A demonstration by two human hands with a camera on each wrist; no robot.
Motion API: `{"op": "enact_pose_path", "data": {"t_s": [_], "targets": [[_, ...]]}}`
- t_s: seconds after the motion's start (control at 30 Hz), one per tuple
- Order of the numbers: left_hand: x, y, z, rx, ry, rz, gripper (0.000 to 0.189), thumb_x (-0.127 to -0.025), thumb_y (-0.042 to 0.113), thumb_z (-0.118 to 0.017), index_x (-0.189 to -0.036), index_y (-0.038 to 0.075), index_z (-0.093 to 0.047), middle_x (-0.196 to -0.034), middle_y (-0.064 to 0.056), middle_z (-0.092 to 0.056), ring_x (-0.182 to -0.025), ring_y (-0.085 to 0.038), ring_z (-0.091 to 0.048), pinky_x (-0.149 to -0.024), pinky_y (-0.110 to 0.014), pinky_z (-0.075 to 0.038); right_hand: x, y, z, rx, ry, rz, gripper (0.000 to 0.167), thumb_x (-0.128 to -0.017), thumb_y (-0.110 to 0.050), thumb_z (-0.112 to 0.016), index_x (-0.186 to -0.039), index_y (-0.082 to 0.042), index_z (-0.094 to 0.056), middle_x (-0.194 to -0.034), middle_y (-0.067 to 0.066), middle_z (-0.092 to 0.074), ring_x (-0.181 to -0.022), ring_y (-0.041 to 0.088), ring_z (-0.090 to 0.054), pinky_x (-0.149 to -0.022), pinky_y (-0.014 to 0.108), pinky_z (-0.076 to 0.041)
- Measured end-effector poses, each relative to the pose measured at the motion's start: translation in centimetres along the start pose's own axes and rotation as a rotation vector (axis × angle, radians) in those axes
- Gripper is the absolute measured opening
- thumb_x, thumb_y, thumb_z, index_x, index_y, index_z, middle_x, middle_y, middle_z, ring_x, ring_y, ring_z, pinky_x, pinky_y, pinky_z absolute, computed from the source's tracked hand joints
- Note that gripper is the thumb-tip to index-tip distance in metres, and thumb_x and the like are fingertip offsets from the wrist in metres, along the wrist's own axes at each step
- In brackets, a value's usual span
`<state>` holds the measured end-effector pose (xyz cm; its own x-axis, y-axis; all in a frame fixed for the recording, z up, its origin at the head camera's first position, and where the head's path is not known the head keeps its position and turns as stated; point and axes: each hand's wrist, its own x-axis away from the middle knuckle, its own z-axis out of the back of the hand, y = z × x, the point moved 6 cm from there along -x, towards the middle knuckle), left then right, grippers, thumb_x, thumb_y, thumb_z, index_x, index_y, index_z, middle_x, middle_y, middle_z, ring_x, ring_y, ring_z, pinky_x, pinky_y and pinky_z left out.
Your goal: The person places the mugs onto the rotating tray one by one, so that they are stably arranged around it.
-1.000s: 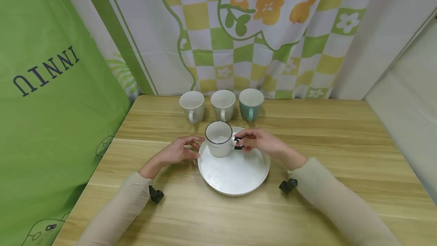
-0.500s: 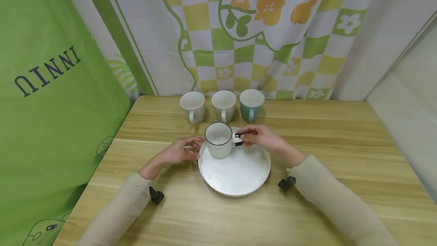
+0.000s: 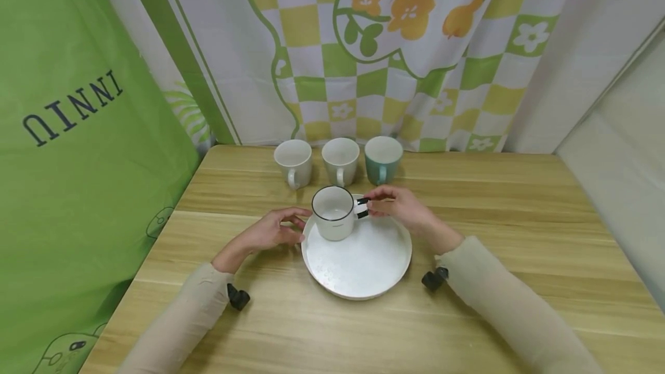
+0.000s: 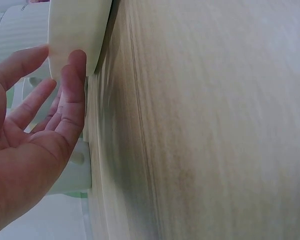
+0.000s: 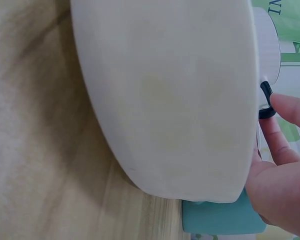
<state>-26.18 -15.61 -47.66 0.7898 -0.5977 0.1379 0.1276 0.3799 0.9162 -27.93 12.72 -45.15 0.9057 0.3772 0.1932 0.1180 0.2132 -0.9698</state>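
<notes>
white mug [image 3: 332,227] with a dark rim: upright on the round white tray [image 3: 363,267], in the part of the tray toward the far left corner of the bench [image 3: 322,339]. its handle [image 5: 266,92], part black, points to the right bench edge.

right hand [image 3: 404,210]: fingertips at the outer end of that handle, at least one touching. spacing between them narrow; cannot tell whether they pinch the handle or only rest against it. mug body lies beyond the fingertips, on the side toward the left bench edge.

left hand [image 3: 272,228]: fingers [image 4: 72,100] parted, fairly wide, gripping nothing. tips touch the tray wall on the side facing the left bench edge; mug is near these tips, inside the tray rim.

along the far bench edge, in a row from left to right: white cup [image 3: 292,163], second white cup [image 3: 340,160], teal cup [image 3: 383,166]; all upright, handles turned toward the near edge. checked curtain [image 3: 363,82] hangs behind that edge.
</notes>
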Motion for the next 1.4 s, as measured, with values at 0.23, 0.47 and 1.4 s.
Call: {"op": "enact_pose_path", "data": {"t_s": [0.23,0.47,1.4], "targets": [[0.0,0.0,0.0,0.009,-0.001,0.002,0.057,-0.087,0.004,-0.075,-0.14,0.004,-0.053,-0.125,-0.025,-0.06,-0.119,-0.037,-0.057,-0.078,-0.023,-0.055,-0.4,-0.4,0.0,-0.035,0.026,-0.017,0.036,-0.098,-0.002,-0.058,-0.133,0.007,-0.057,-0.131,0.03,-0.059,-0.101,0.016,-0.068,-0.097,0.035,-0.056],[0.0,-0.1,0.1,-0.019,0.005,-0.002,0.056,-0.088,0.005,-0.075,-0.14,0.004,-0.054,-0.126,-0.024,-0.061,-0.119,-0.036,-0.056,-0.076,-0.025,-0.055,-0.9,-0.4,-0.2,-0.043,0.019,-0.022,0.038,-0.098,0.001,-0.056,-0.136,0.006,-0.055,-0.137,0.028,-0.056,-0.113,0.028,-0.066,-0.097,0.031,-0.056],[0.1,-0.1,0.0,-0.024,0.013,0.003,0.056,-0.089,0.008,-0.074,-0.14,0.005,-0.054,-0.129,-0.023,-0.06,-0.121,-0.037,-0.057,-0.076,-0.027,-0.055,-0.4,-1.1,0.5,-0.04,-0.007,0.046,0.042,-0.099,-0.004,-0.057,-0.138,0.008,-0.049,-0.135,0.031,-0.054,-0.098,0.012,-0.064,-0.091,0.029,-0.057]]}}
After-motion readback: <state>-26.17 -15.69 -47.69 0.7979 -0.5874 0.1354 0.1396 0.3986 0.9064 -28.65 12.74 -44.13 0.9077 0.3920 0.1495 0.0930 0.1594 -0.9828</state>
